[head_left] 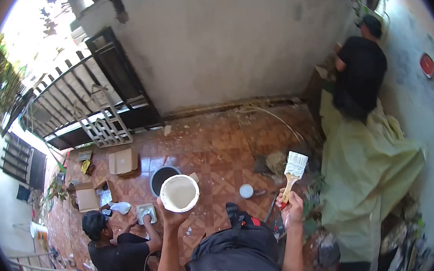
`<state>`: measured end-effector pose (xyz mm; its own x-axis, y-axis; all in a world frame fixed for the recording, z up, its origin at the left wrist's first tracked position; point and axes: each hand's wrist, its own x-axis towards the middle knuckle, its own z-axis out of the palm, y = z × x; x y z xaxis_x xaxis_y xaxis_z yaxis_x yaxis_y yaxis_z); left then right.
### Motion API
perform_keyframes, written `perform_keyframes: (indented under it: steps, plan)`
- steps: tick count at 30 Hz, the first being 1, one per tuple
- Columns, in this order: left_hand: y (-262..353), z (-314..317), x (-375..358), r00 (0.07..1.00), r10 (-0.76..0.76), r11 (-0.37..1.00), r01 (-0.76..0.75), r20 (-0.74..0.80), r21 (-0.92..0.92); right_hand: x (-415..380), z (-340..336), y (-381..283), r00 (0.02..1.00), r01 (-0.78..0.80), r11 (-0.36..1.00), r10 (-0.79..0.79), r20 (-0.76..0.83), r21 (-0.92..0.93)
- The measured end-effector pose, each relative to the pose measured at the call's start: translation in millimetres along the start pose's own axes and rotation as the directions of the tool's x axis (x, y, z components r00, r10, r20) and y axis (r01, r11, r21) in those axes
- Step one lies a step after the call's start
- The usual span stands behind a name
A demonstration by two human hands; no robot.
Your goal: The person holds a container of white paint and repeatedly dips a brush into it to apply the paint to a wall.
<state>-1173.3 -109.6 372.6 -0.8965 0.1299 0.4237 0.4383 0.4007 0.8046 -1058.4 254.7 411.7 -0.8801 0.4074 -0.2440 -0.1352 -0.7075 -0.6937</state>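
Observation:
My left hand (171,216) is wrapped round a white paint tub (164,194), held up with its mouth facing me. Pale off-white paint shows inside. Out to the right, my right hand (292,210) grips a paintbrush (294,173) by its wooden handle. The brush points upward, and its bristles are coated in white paint. Tub and brush are well apart from each other. Beyond the brush, a pale wall (220,47) rises from the tiled floor.
A co-worker (117,251) crouches at lower left, hands at a small tray (146,211). Another person (361,71) stands at upper right beside a green tarp (360,170). On the floor are a dark bucket (155,179), cardboard boxes (123,161) and a white-lidded can (246,191).

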Motion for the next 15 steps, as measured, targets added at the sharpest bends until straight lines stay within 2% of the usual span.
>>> perform_keyframes:
  steps: [2,3,5,6,7,13,15]
  plan:
    - [1.3,-1.6,34.5,0.998,0.017,0.996,-0.012,-0.058,0.086,47.0,25.6,3.2,1.0,-0.02,1.0,0.021,0.021,-0.023]
    - [6.3,2.4,55.7,0.997,0.016,0.999,-0.013,-0.07,0.042,69.4,43.0,3.7,0.998,-0.047,0.998,0.048,0.044,-0.031]
    - [18.3,-4.2,93.6,0.998,-0.057,0.998,0.056,0.02,0.027,113.4,75.1,6.8,0.992,-0.072,0.991,0.083,0.099,-0.11]
    - [9.6,0.2,103.6,0.998,-0.07,0.997,0.07,0.002,0.03,130.8,87.8,10.0,0.984,-0.08,0.986,0.102,0.147,-0.145]
    - [-4.5,6.5,112.1,0.996,-0.034,0.999,0.037,-0.084,0.037,148.0,100.8,13.9,0.978,-0.095,0.983,0.121,0.172,-0.154]
    - [-41.8,27.2,204.9,0.971,0.046,0.993,-0.019,-0.234,0.117,244.0,178.9,41.3,0.94,-0.145,0.961,0.208,0.271,-0.235]
    - [-32.5,33.8,253.0,0.963,-0.099,0.979,0.049,-0.252,-0.199,276.4,203.3,49.1,0.929,-0.137,0.955,0.216,0.3,-0.264]
